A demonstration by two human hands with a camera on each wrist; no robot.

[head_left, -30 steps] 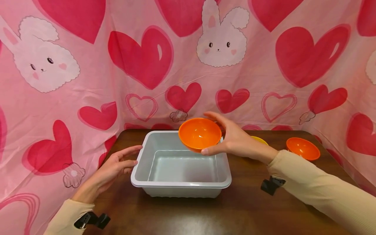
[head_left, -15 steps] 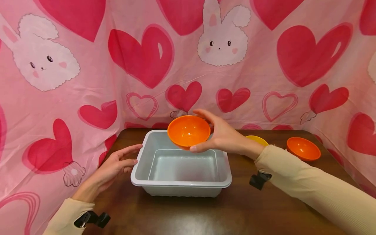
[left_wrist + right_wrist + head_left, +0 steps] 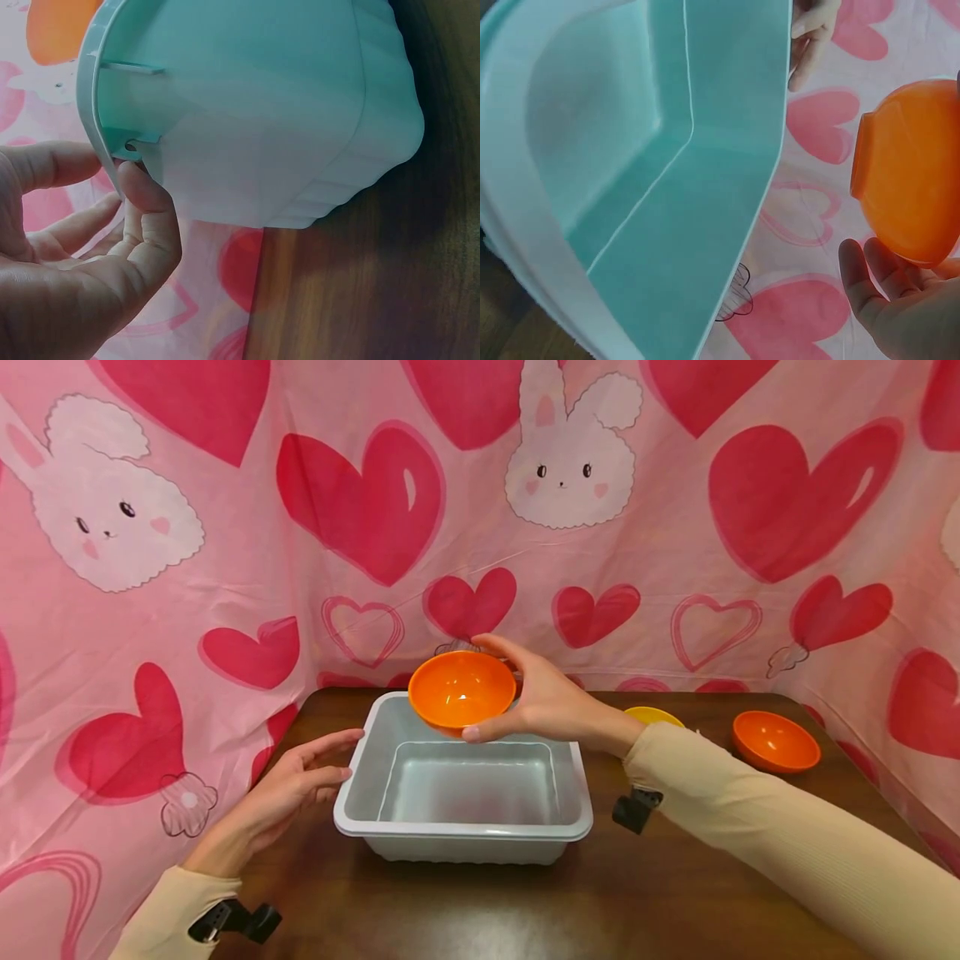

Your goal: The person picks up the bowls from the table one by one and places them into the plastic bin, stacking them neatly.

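An orange bowl (image 3: 459, 689) is held up over the back part of a light grey plastic basin (image 3: 480, 831), its mouth tilted toward me. My right hand (image 3: 543, 697) grips it from the right, thumb at the near side and fingers round the far side. In the right wrist view the bowl (image 3: 911, 172) appears side-on, foot ring visible, apart from the basin wall (image 3: 727, 97). My left hand (image 3: 292, 789) is at the basin's left rim. Seen from the left wrist, thumb and finger of that hand (image 3: 82, 255) pinch the rim's edge; the remaining fingers are bent below it.
A second orange bowl (image 3: 776, 741) stands on the right of the dark wooden table (image 3: 480, 910). A yellow bowl (image 3: 652, 716) sits behind my right forearm, partly hidden by the sleeve. Pink cloth (image 3: 480, 543) with hearts and rabbits hangs round the back and sides.
My right hand has carried the orange bowl leftward and slightly up across the back of the basin. The left hand and the basin have stayed in place.
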